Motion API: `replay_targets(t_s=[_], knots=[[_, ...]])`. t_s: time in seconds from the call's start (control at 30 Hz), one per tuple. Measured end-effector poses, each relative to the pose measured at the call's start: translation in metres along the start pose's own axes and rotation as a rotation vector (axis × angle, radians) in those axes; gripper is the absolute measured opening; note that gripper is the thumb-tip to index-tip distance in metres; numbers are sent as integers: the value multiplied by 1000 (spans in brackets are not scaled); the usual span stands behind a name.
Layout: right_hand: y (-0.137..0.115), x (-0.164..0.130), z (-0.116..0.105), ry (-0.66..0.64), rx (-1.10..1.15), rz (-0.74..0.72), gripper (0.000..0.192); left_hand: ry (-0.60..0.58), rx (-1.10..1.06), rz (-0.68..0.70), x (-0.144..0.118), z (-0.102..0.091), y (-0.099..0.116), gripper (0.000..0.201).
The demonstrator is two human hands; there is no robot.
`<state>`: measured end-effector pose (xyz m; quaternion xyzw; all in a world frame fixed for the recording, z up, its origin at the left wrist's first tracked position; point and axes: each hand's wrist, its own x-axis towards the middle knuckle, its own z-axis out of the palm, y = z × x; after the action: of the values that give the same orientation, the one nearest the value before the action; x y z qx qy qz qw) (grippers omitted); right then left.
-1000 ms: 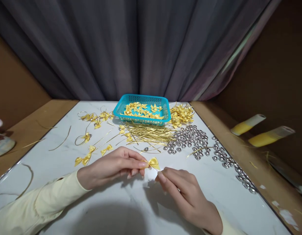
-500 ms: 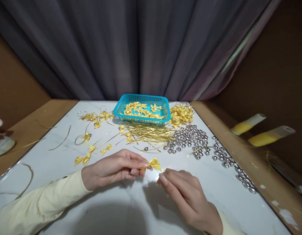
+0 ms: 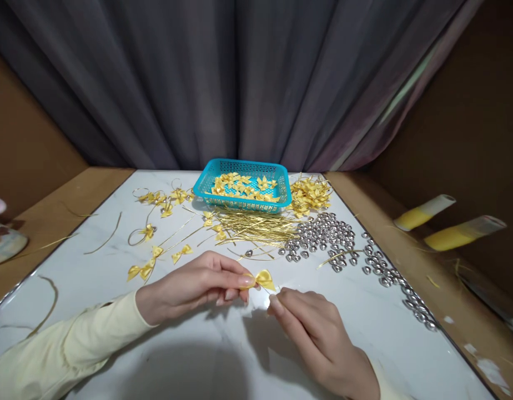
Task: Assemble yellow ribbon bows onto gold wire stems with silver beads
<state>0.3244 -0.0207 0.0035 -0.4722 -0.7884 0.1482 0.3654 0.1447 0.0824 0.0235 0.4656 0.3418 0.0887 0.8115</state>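
Note:
My left hand (image 3: 198,286) pinches a small yellow ribbon bow (image 3: 263,279) between thumb and fingers, just above the white marble table (image 3: 223,355). My right hand (image 3: 312,330) sits right beside it, fingertips pinched on a thin gold wire that runs to the bow; the wire is barely visible. Both sleeves are pale yellow. Behind the hands lies a pile of gold wires (image 3: 256,226) and a heap of silver heart beads (image 3: 323,236).
A turquoise basket (image 3: 281,195) with several yellow bows stands at the back centre, with a heap of gold bows (image 3: 308,194) to its right. Loose bows and wire loops (image 3: 146,233) lie at the left. Two yellow-and-white rolls (image 3: 443,222) rest on the brown surface at right.
Both hands have stayed nearly in place; the bow has tilted slightly and the right fingertips have crept a little closer to it.

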Motion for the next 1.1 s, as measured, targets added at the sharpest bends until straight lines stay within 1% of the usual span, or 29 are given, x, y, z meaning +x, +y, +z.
replay_targets(t_s=[0.13,0.3,0.57,0.73,0.93,1.1], knots=[[-1,0,3,33,-53,-17,30,100,166,93,-3,5,-1,18],[-2,1,5,40,-35,-4,32,151,213,154,-5,9,-3,18],[-3,1,8,29,18,33,34,169,152,149,-6,13,-4,18],[-3,-1,8,25,56,55,34,186,232,179,-8,15,-2,20],[-5,1,7,11,128,143,32,240,351,204,-10,16,-7,22],[-4,2,8,14,198,208,29,300,336,212,-8,17,-13,21]])
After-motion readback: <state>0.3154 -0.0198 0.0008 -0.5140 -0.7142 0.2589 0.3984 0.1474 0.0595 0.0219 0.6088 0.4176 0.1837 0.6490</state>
